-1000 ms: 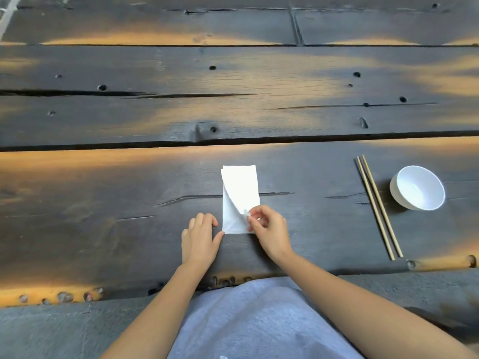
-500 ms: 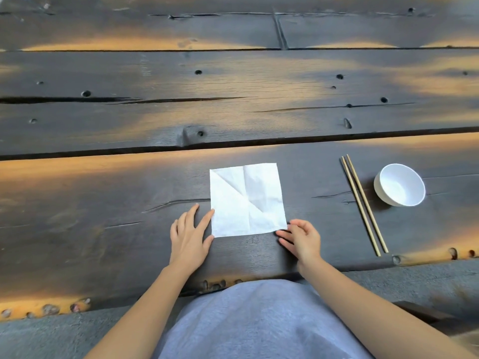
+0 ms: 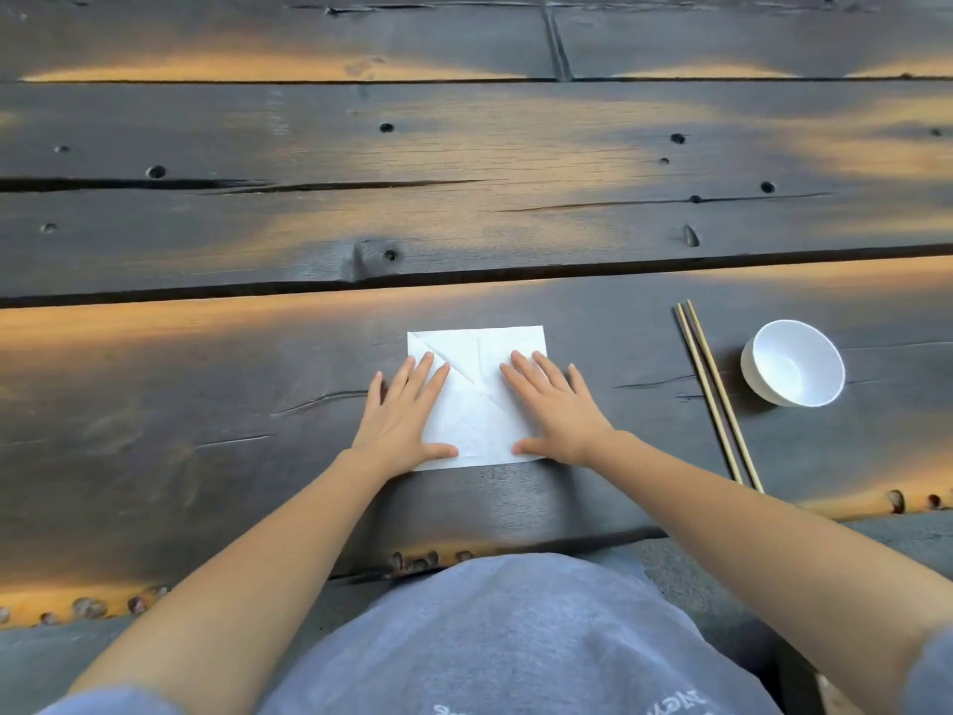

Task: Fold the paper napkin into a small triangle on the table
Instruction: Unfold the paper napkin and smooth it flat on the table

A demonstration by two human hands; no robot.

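Observation:
A white paper napkin [image 3: 477,405] lies spread out as a flat square on the dark wooden table [image 3: 258,394], near its front edge. Crease lines cross it, one diagonal and one vertical. My left hand [image 3: 407,410] rests palm down on the napkin's left part, fingers spread. My right hand [image 3: 554,407] rests palm down on its right part, fingers spread too. Both hands press flat on the paper and grip nothing. The napkin's lower corners are partly hidden under my palms.
A pair of wooden chopsticks [image 3: 717,392] lies to the right of the napkin, pointing away from me. A small white bowl [image 3: 794,361] stands just beyond them on the right. The table's front edge [image 3: 515,552] runs close to my body.
The napkin went from a narrow folded strip to a fully opened square. Both hands then moved from its lower edge onto its surface, lying flat.

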